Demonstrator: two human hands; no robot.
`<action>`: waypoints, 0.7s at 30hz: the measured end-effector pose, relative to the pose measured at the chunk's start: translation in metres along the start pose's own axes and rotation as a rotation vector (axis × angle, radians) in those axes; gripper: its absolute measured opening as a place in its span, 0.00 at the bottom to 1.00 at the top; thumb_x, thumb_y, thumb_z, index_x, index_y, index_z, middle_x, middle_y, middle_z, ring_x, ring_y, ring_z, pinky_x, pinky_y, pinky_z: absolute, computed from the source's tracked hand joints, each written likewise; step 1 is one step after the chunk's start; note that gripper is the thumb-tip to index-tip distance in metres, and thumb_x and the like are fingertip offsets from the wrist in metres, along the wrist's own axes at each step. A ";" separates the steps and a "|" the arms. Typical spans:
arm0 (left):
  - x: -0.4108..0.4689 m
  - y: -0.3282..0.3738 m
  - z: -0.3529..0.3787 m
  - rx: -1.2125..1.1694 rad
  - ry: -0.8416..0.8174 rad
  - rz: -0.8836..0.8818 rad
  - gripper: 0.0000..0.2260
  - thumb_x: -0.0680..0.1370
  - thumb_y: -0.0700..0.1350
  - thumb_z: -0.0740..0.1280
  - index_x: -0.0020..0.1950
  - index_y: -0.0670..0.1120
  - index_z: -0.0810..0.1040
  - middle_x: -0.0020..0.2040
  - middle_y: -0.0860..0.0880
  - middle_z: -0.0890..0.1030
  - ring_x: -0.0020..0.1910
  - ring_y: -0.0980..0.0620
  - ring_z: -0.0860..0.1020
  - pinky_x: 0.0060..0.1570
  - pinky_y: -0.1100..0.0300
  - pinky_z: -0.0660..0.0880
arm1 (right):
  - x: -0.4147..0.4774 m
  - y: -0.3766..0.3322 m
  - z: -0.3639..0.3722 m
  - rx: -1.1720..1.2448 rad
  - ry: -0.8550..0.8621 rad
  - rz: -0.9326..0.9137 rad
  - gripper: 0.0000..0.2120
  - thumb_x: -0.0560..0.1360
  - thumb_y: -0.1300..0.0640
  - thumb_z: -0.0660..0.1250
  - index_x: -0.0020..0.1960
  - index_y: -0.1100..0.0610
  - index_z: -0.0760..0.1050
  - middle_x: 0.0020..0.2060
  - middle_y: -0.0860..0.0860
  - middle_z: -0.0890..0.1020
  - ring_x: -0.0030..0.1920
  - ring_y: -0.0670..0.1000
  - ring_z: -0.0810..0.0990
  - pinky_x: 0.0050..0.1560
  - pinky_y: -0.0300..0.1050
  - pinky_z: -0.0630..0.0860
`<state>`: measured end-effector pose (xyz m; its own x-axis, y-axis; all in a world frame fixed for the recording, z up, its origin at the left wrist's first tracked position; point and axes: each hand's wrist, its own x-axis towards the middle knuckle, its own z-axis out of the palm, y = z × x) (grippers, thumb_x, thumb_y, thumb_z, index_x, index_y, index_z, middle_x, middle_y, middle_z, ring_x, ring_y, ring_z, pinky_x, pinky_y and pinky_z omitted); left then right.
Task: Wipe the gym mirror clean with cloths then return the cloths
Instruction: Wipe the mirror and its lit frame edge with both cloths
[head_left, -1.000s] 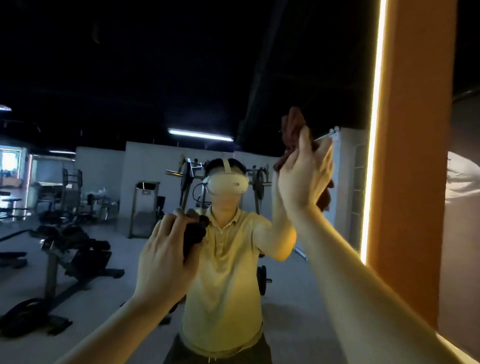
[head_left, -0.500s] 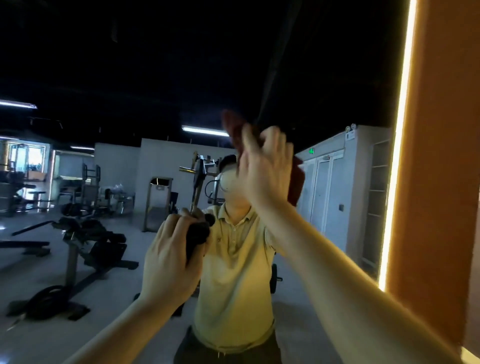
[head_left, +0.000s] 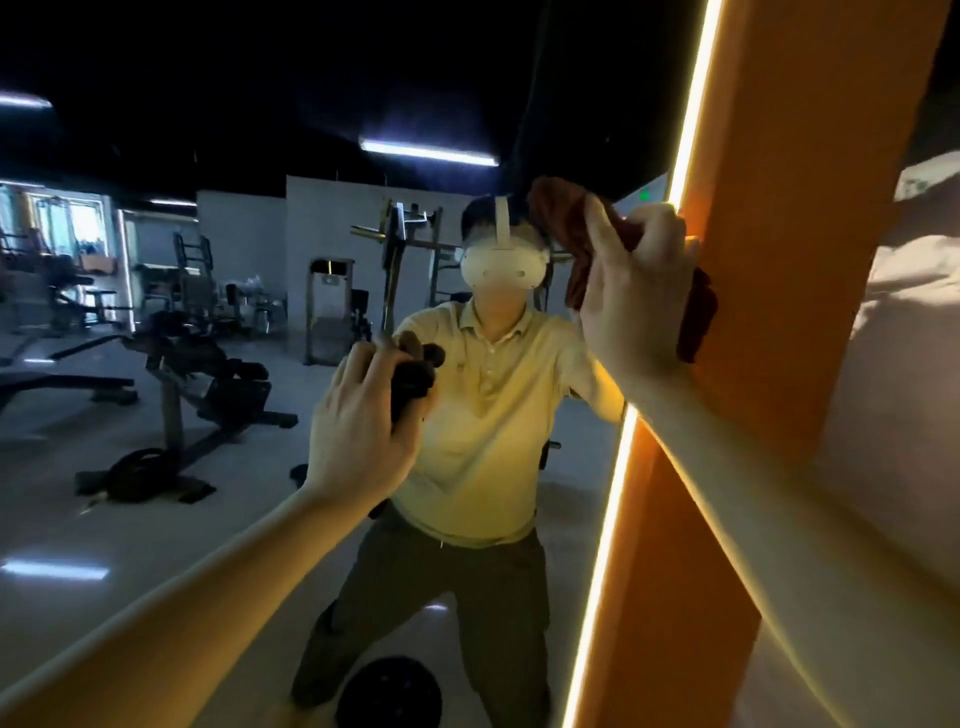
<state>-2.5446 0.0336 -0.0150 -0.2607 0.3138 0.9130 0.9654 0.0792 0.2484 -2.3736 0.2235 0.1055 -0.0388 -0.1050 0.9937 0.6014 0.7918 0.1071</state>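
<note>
The gym mirror (head_left: 218, 530) fills the left and middle of the head view and reflects me and the gym. My left hand (head_left: 358, 431) grips a bunched dark cloth (head_left: 413, 382) against the glass at chest height. My right hand (head_left: 634, 301) is raised higher, holding a red-brown cloth (head_left: 558, 213) on the glass. That cloth bulges out above my thumb and below my palm. The hand is at the mirror's right edge, right beside the lit strip (head_left: 602, 545).
An orange panel (head_left: 779, 260) stands just right of the lit strip, with a pale wall (head_left: 893, 364) beyond it. The mirror reflects a bench machine (head_left: 197, 374), racks and a dark weight plate (head_left: 389, 691) on the floor by my feet.
My right hand swept the red-brown cloth left across the glass, then back right to the mirror's edge. My left hand kept the dark cloth in about the same place.
</note>
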 end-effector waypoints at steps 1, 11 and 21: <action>-0.007 0.005 0.009 -0.010 0.015 -0.051 0.14 0.80 0.50 0.59 0.61 0.44 0.74 0.56 0.46 0.74 0.50 0.50 0.73 0.45 0.58 0.67 | -0.028 -0.005 0.002 0.015 -0.025 -0.024 0.20 0.83 0.57 0.57 0.74 0.54 0.74 0.58 0.63 0.76 0.59 0.60 0.73 0.59 0.57 0.70; -0.149 0.037 0.059 0.077 -0.011 -0.307 0.06 0.81 0.50 0.64 0.56 0.50 0.73 0.51 0.58 0.69 0.47 0.55 0.72 0.41 0.65 0.68 | -0.398 -0.032 -0.024 0.358 -0.510 -0.647 0.19 0.86 0.62 0.55 0.74 0.57 0.74 0.56 0.55 0.77 0.51 0.56 0.76 0.52 0.52 0.73; -0.218 0.092 -0.010 -0.318 -0.536 -0.884 0.06 0.84 0.46 0.68 0.47 0.51 0.79 0.31 0.50 0.83 0.29 0.52 0.81 0.34 0.52 0.78 | -0.392 -0.022 -0.167 0.593 -1.280 0.107 0.17 0.82 0.62 0.65 0.69 0.50 0.79 0.54 0.50 0.74 0.52 0.51 0.75 0.53 0.43 0.76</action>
<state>-2.3990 -0.0370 -0.1880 -0.7533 0.6451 0.1280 0.3709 0.2561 0.8927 -2.2383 0.1467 -0.2922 -0.8939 0.3279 0.3057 0.2404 0.9262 -0.2904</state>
